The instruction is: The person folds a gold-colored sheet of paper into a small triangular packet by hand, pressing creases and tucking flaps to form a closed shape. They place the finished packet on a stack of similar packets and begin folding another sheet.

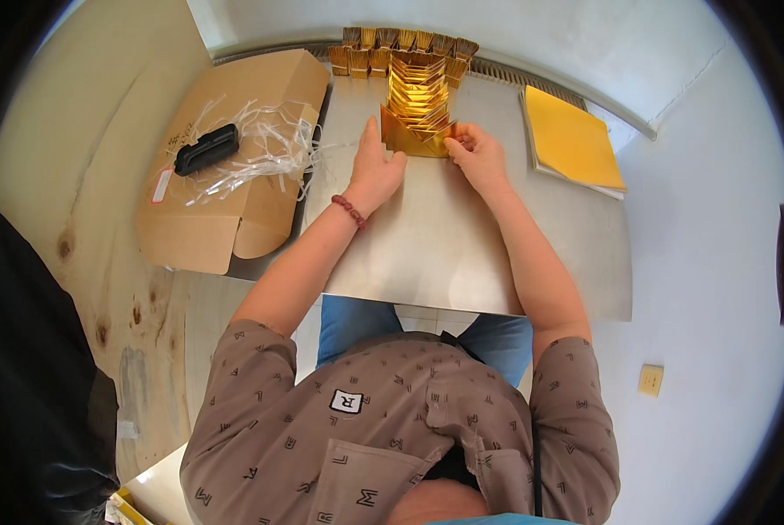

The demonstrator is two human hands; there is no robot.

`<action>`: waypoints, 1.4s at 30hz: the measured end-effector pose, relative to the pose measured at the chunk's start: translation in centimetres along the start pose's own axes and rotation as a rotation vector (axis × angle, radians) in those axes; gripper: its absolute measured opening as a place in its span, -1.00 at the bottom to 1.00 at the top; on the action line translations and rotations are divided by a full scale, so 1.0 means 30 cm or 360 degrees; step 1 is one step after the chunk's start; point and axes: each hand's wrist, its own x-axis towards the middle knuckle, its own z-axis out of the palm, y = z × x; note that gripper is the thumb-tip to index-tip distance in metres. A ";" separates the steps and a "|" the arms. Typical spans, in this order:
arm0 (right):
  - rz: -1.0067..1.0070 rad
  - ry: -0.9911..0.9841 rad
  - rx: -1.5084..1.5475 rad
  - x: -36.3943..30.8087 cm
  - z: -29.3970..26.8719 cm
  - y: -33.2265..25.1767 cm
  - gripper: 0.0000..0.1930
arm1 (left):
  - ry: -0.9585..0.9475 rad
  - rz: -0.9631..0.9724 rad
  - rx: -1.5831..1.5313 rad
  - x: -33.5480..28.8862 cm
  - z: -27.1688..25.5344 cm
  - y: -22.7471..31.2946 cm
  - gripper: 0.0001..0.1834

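A row of folded gold paper pieces [416,101] runs away from me along the middle of a metal table [444,254]. My left hand [375,168] presses against the left side of the nearest folded piece [412,140], fingers together. My right hand [477,156] pinches the right corner of that same piece. More folded gold pieces [400,45] are lined up along the table's far edge.
A stack of flat yellow paper sheets [571,140] lies at the table's right. To the left, an open cardboard box [225,201] carries clear plastic strips [260,144] and a black oblong object [206,149]. A wooden surface [112,289] extends left.
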 end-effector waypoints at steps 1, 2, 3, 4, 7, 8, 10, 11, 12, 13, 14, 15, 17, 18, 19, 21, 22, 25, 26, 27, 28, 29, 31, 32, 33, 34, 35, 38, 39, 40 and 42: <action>-0.0051 0.0090 -0.0090 -0.001 0.014 0.010 -0.73 | 0.0022 -0.0011 0.0043 0.014 0.015 0.006 -0.15; -0.0073 0.0194 -0.0182 -0.008 0.028 0.020 -0.69 | 0.0053 0.0000 0.0083 0.028 0.025 0.008 -0.14; -0.0094 0.0297 -0.0275 -0.011 0.036 0.027 -0.66 | 0.0021 0.0017 0.0039 0.040 0.031 0.007 -0.14; -0.0084 0.0274 -0.0317 -0.011 0.041 0.033 -0.62 | -0.0001 0.0054 -0.0006 0.049 0.035 0.005 -0.14; -0.0066 0.0189 -0.0446 -0.007 0.051 0.041 -0.52 | -0.0058 0.0139 -0.0064 0.073 0.045 -0.001 -0.14; -0.0071 0.0149 -0.0491 -0.001 0.054 0.041 -0.51 | -0.0104 0.0099 -0.0062 0.079 0.045 0.000 -0.14; -0.0089 0.0109 -0.0525 0.010 0.061 0.039 -0.48 | -0.0093 0.0040 -0.0088 0.086 0.048 0.012 -0.15; -0.0095 0.0109 -0.0514 0.012 0.066 0.037 -0.48 | -0.0101 0.0002 -0.0102 0.089 0.047 0.020 -0.15; -0.0115 0.0110 -0.0492 0.013 0.071 0.035 -0.47 | -0.0117 -0.0046 -0.0085 0.093 0.043 0.027 -0.15; -0.0107 0.0152 -0.0500 0.013 0.075 0.033 -0.48 | -0.0129 -0.0067 -0.0073 0.097 0.039 0.034 -0.15; -0.0115 0.0193 -0.0495 0.011 0.079 0.031 -0.49 | -0.0121 -0.0060 -0.0069 0.103 0.035 0.038 -0.15; -0.0122 0.0234 -0.0492 0.009 0.082 0.029 -0.50 | -0.0121 -0.0057 -0.0087 0.105 0.034 0.040 -0.14; -0.0103 0.0180 -0.0510 0.006 0.083 0.025 -0.48 | -0.0091 -0.0022 -0.0132 0.106 0.035 0.036 -0.14; -0.0092 0.0154 -0.0518 0.004 0.083 0.023 -0.47 | -0.0096 -0.0012 -0.0132 0.109 0.036 0.032 -0.13; -0.0097 0.0139 -0.0497 0.001 0.084 0.022 -0.47 | -0.0105 -0.0021 -0.0123 0.114 0.039 0.027 -0.13; -0.0110 0.0104 -0.0440 -0.003 0.087 0.018 -0.45 | -0.0105 -0.0012 -0.0130 0.119 0.042 0.021 -0.12; -0.0102 0.0113 -0.0446 -0.005 0.087 0.017 -0.44 | -0.0096 0.0003 -0.0147 0.117 0.042 0.019 -0.12; -0.0102 0.0128 -0.0433 -0.013 0.087 0.012 -0.41 | -0.0081 -0.0008 -0.0190 0.105 0.037 0.023 -0.10; -0.0113 0.0145 -0.0437 -0.017 0.087 0.010 -0.39 | -0.0070 -0.0012 -0.0192 0.100 0.034 0.026 -0.09; -0.0125 0.0163 -0.0441 -0.020 0.085 0.008 -0.37 | -0.0084 -0.0023 -0.0262 0.097 0.033 0.027 -0.09; -0.0107 0.0160 -0.0452 -0.023 0.083 0.007 -0.35 | -0.0090 -0.0026 -0.0325 0.094 0.033 0.027 -0.08; -0.0089 0.0156 -0.0463 -0.026 0.082 0.006 -0.33 | -0.0089 -0.0016 -0.0381 0.094 0.034 0.024 -0.08; -0.0067 0.0142 -0.0477 -0.033 0.078 0.005 -0.30 | -0.0107 -0.0027 -0.0392 0.097 0.040 0.007 -0.07; -0.0064 0.0133 -0.0479 -0.037 0.076 0.004 -0.30 | -0.0098 0.0021 -0.0399 0.100 0.043 -0.007 -0.06; -0.0082 0.0133 -0.0473 -0.041 0.074 0.003 -0.29 | -0.0112 0.0007 -0.0419 0.105 0.046 -0.022 -0.05; -0.0052 0.0137 -0.0456 -0.046 0.071 0.001 -0.29 | -0.0109 0.0038 -0.0444 0.112 0.049 -0.037 -0.05; -0.0045 0.0151 -0.0430 -0.052 0.066 -0.002 -0.30 | -0.0107 0.0068 -0.0469 0.117 0.051 -0.052 -0.05; -0.0025 0.0138 -0.0370 -0.078 0.018 -0.016 -0.37 | 0.0037 0.0153 -0.0328 0.113 0.049 -0.078 -0.05; 0.0025 0.0117 -0.0355 -0.088 -0.010 -0.022 -0.40 | 0.0081 0.0194 -0.0285 0.108 0.041 -0.077 -0.06; -0.0036 0.0096 -0.0300 -0.103 -0.046 -0.026 -0.45 | 0.0123 0.0233 -0.0241 0.101 0.030 -0.070 -0.08; -0.0138 0.0041 -0.0177 -0.138 -0.136 -0.030 -0.55 | 0.0215 0.0339 -0.0126 0.079 0.010 -0.039 -0.13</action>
